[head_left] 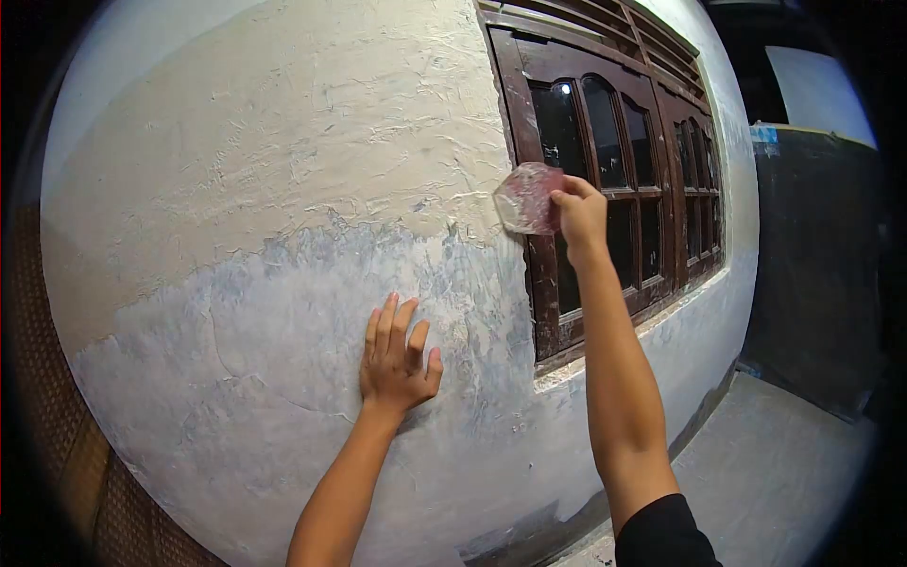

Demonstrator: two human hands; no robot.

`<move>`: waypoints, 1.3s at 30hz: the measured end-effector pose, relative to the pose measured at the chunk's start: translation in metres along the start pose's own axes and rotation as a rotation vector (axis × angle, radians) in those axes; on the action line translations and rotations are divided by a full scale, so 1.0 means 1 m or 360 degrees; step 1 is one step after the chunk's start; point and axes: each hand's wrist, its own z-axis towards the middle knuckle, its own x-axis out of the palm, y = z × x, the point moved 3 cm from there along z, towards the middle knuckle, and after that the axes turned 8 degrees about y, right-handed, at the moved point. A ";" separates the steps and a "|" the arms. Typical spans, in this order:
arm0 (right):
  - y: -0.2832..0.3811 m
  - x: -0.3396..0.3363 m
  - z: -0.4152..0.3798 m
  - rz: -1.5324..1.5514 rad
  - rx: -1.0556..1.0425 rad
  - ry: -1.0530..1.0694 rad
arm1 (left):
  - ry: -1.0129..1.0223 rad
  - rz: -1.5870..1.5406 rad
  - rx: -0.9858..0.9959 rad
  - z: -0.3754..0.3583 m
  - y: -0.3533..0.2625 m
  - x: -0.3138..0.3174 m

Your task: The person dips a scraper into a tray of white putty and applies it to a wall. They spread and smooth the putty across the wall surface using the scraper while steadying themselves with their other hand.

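Note:
My right hand (584, 214) pinches a flat, reddish, translucent plastic scraper (531, 200) smeared with pale filler. Its left edge lies at the wall's border with the window frame, over the fresh coat. My left hand (395, 359) is spread, its fingers apart, on or close against the bare grey part of the wall (283, 350); nothing is in it. Above it, a cream-coloured coat of filler (350, 142) with ridges and streaks covers the upper wall and ends in a ragged lower edge.
A dark brown wooden window (652, 198) with small glass panes and a sill sits right of the coat. A dark panel (812, 265) stands at the far right above a grey floor (770, 482). Woven matting (52, 359) runs along the left edge.

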 end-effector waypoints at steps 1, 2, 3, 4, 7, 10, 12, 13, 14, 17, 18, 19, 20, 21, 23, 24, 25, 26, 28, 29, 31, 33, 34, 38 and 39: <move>0.004 -0.005 0.003 0.0191 -0.0027 0.0046 | -0.0006 0.0003 0.0000 0.000 0.000 0.001; 0.004 -0.005 0.004 0.0189 -0.0030 0.0051 | -0.0011 0.0005 -0.0001 -0.001 0.000 0.002; 0.013 0.000 0.000 0.0217 -0.0088 0.0167 | -0.0014 0.0004 -0.0005 0.000 0.000 0.001; 0.017 0.004 -0.003 0.0245 -0.0140 0.0279 | -0.0012 -0.0006 -0.0004 0.002 0.000 -0.001; 0.006 0.006 0.011 0.0108 -0.0104 0.0314 | 0.0003 -0.0010 0.0000 0.000 -0.001 -0.001; 0.013 -0.005 0.018 0.0087 -0.0087 0.0193 | -0.0002 0.0015 -0.0001 0.000 0.000 -0.001; 0.019 -0.004 0.012 0.0262 -0.0089 0.0310 | -0.0006 0.0020 -0.0008 0.000 0.000 0.000; 0.018 0.001 0.012 0.0144 -0.0115 0.0376 | -0.0010 0.0025 -0.0002 0.000 0.001 -0.001; 0.012 0.005 0.012 0.0026 -0.0138 0.0436 | -0.0010 0.0028 0.0008 0.000 0.000 -0.001; 0.005 0.001 0.026 -0.0002 -0.0208 0.0348 | -0.0001 0.0028 0.0012 0.000 0.000 -0.001; 0.009 -0.002 0.028 0.0036 -0.0218 0.0281 | -0.0006 0.0033 0.0015 0.000 0.001 -0.001; 0.011 -0.005 0.028 0.0135 -0.0190 0.0235 | -0.0013 0.0009 0.0014 0.000 0.000 -0.001; 0.012 -0.003 0.027 0.0135 -0.0196 0.0237 | -0.0020 -0.0017 0.0013 0.000 0.000 -0.001; 0.013 0.001 0.024 0.0138 -0.0196 0.0351 | -0.0023 -0.0017 0.0009 0.000 0.000 -0.001; 0.013 0.011 0.020 -0.0027 -0.0231 0.0457 | 0.0006 0.0028 -0.0014 0.000 -0.001 -0.002; 0.013 0.009 0.021 -0.0028 -0.0227 0.0453 | 0.0010 0.0024 -0.0011 0.000 -0.002 -0.002; 0.015 0.006 0.023 -0.0033 -0.0185 0.0393 | 0.0003 0.0026 -0.0012 0.000 -0.001 -0.002; 0.016 0.003 0.026 -0.0036 -0.0148 0.0335 | -0.0009 0.0031 -0.0012 0.000 -0.001 -0.002; 0.019 0.001 0.026 0.0115 -0.0163 0.0302 | -0.0021 0.0024 -0.0003 0.000 0.000 -0.001; 0.018 0.002 0.023 0.0171 -0.0159 0.0352 | -0.0022 0.0009 0.0002 0.000 0.000 0.000; 0.013 0.014 0.019 0.0256 -0.0155 0.0518 | -0.0016 0.0022 -0.0001 0.000 0.000 -0.001; 0.008 0.017 0.017 0.0040 -0.0137 0.0460 | -0.0004 0.0035 0.0000 0.001 -0.001 -0.001; 0.005 0.016 0.017 -0.0010 -0.0080 0.0403 | -0.0013 0.0010 0.0002 0.001 -0.001 0.000; 0.003 -0.005 0.017 0.0163 0.0029 0.0199 | -0.0016 -0.0009 -0.0006 0.000 0.000 0.000; 0.007 -0.004 0.015 0.0297 -0.0023 0.0239 | -0.0016 -0.0008 -0.0007 0.000 0.001 0.000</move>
